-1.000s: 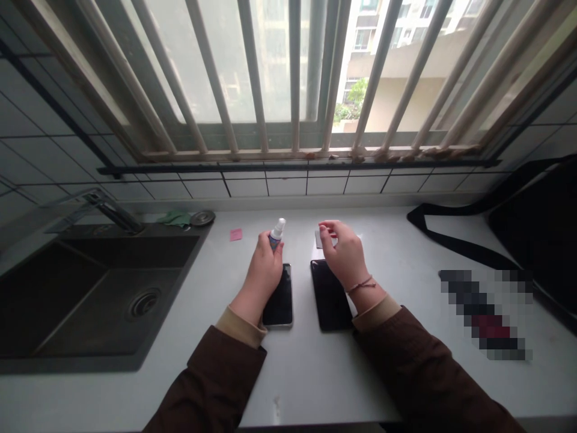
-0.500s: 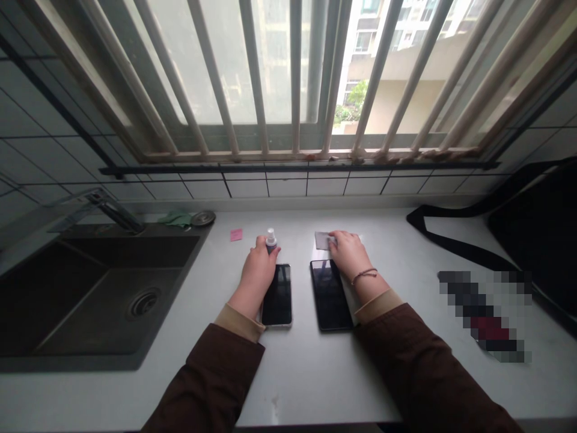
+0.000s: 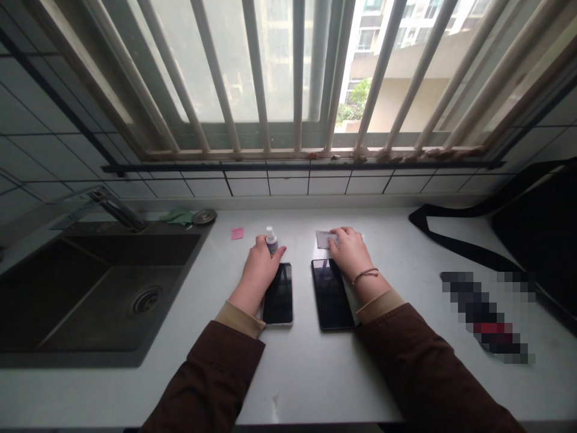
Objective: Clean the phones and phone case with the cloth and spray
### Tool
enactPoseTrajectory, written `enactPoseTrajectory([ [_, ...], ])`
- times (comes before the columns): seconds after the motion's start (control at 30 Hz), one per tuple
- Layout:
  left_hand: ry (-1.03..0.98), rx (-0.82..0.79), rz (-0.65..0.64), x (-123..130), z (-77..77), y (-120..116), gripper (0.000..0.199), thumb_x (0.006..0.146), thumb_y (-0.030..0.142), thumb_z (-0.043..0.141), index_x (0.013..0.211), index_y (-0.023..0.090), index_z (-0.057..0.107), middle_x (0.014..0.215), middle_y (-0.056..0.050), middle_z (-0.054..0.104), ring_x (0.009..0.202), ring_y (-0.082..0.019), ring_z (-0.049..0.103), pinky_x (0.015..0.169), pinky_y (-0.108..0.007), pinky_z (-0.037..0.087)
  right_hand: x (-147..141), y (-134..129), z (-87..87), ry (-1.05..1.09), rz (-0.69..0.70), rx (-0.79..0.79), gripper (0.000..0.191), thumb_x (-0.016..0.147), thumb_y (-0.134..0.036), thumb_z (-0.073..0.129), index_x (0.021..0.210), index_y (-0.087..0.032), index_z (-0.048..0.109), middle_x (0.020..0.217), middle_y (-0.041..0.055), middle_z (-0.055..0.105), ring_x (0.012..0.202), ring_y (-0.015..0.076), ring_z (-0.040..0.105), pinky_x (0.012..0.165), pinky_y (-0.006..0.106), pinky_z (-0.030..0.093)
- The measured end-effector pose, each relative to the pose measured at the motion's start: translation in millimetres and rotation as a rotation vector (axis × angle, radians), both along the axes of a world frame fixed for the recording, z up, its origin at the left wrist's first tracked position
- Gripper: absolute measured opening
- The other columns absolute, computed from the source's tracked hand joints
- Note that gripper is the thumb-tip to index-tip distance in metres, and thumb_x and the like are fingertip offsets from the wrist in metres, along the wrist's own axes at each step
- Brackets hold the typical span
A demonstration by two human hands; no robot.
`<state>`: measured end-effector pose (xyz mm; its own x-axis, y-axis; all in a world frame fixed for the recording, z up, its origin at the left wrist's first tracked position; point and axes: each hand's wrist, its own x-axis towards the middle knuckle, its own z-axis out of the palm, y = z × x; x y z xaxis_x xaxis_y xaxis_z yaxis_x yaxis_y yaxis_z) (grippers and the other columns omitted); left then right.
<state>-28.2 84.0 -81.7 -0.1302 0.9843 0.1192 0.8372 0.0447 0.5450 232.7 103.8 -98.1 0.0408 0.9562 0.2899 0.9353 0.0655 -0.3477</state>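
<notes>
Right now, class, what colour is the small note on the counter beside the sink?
Bright pink; the note shows best in the head view.

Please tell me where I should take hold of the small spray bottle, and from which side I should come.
Probably grip the narrow body of the small spray bottle, below its white spray head, coming from the left, where the left hand touches it. It stands upright and slim, so fingers can wrap around it, and the phone lies in front.
</notes>
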Motion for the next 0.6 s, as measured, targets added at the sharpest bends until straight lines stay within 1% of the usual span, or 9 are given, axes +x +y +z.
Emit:
enactPoseTrajectory([
  [0.1, -0.052, 0.078, 0.019, -1, -1.8, -1, 0.072, 0.092, 0.054, 0.074, 0.144, 0.013, 0.044, 0.139, -0.028, 0.065, 0.134, -0.041, 0.063, 0.108, -0.051, 0.051, -1, -1, 2.5, 0.015, -0.012, 0.027, 0.038, 0.102, -0.031, 0.056, 0.133, -0.016, 0.072, 0.137, 0.0183, 0.066, 0.125, 0.0348, 0.059, 0.109, 0.043, 0.047],
  [0.17, -0.073, 0.165, 0.033, -2, -2.5, -2, 0.089, 0.089, 0.061, 0.076, 0.151, 0.009, 0.038, 0.151, -0.033, 0.054, 0.147, -0.044, 0.05, 0.117, -0.057, 0.043, -1, -2, 5.1, 0.023, -0.021, 0.044, 0.039, 0.103, -0.032, 0.055, 0.134, -0.016, 0.071, 0.139, 0.0187, 0.065, 0.126, 0.0348, 0.058, 0.109, 0.044, 0.046],
  [0.23, -0.074, 0.284, 0.04, -4, -2.1, -5, 0.098, 0.091, 0.066, 0.071, 0.156, 0.004, 0.031, 0.161, -0.038, 0.04, 0.158, -0.046, 0.033, 0.125, -0.061, 0.033, -3, -4, 8.7, 0.031, -0.027, 0.069, 0.04, 0.103, -0.033, 0.055, 0.135, -0.016, 0.07, 0.14, 0.0196, 0.063, 0.128, 0.0351, 0.057, 0.11, 0.045, 0.045],
  [0.27, -0.076, 0.353, 0.038, -4, -1.3, -6, 0.099, 0.094, 0.068, 0.067, 0.158, 0.003, 0.028, 0.165, -0.039, 0.033, 0.16, -0.045, 0.027, 0.128, -0.061, 0.028, -4, -6, 10.9, 0.034, -0.029, 0.083, 0.04, 0.103, -0.034, 0.055, 0.135, -0.016, 0.07, 0.141, 0.02, 0.062, 0.13, 0.0354, 0.056, 0.11, 0.045, 0.045],
  [0.33, -0.087, 0.484, 0.024, -5, 2.0, -9, 0.094, 0.099, 0.069, 0.057, 0.16, 0.006, 0.024, 0.169, -0.037, 0.024, 0.163, -0.041, 0.022, 0.13, -0.06, 0.025, -8, -9, 15.8, 0.031, -0.028, 0.106, 0.04, 0.103, -0.034, 0.055, 0.135, -0.016, 0.07, 0.144, 0.0204, 0.06, 0.132, 0.0362, 0.054, 0.112, 0.047, 0.044],
  [0.4, -0.094, 0.587, 0.0, -5, 7.4, -14, 0.083, 0.103, 0.068, 0.049, 0.16, 0.012, 0.026, 0.171, -0.032, 0.024, 0.162, -0.036, 0.025, 0.129, -0.056, 0.03, -14, -14, 21.2, 0.013, -0.02, 0.108, 0.04, 0.103, -0.035, 0.056, 0.136, -0.016, 0.069, 0.147, 0.0206, 0.059, 0.135, 0.0375, 0.052, 0.113, 0.05, 0.044],
  [0.5, -0.09, 0.707, -0.032, -3, 17.3, -20, 0.06, 0.109, 0.059, 0.041, 0.152, 0.016, 0.038, 0.162, -0.026, 0.04, 0.156, -0.032, 0.037, 0.124, -0.052, 0.038, -23, -28, 29.9, -0.02, 0.014, 0.086, 0.041, 0.102, -0.036, 0.058, 0.136, -0.018, 0.069, 0.149, 0.0213, 0.057, 0.136, 0.0396, 0.052, 0.112, 0.053, 0.045],
  [0.53, -0.089, 0.736, -0.037, -3, 20.4, -23, 0.053, 0.11, 0.055, 0.04, 0.147, 0.017, 0.042, 0.155, -0.024, 0.046, 0.151, -0.032, 0.042, 0.122, -0.051, 0.04, -25, -35, 32.8, -0.028, 0.031, 0.08, 0.04, 0.101, -0.037, 0.059, 0.135, -0.018, 0.069, 0.149, 0.0213, 0.058, 0.135, 0.0399, 0.052, 0.111, 0.053, 0.046],
  [0.6, -0.089, 0.767, -0.03, -3, 25.3, -26, 0.039, 0.111, 0.048, 0.04, 0.134, 0.018, 0.05, 0.138, -0.02, 0.057, 0.135, -0.03, 0.055, 0.115, -0.049, 0.046, -25, -52, 37.9, -0.035, 0.068, 0.076, 0.039, 0.101, -0.038, 0.061, 0.133, -0.019, 0.07, 0.147, 0.0212, 0.059, 0.134, 0.04, 0.054, 0.11, 0.053, 0.047],
])
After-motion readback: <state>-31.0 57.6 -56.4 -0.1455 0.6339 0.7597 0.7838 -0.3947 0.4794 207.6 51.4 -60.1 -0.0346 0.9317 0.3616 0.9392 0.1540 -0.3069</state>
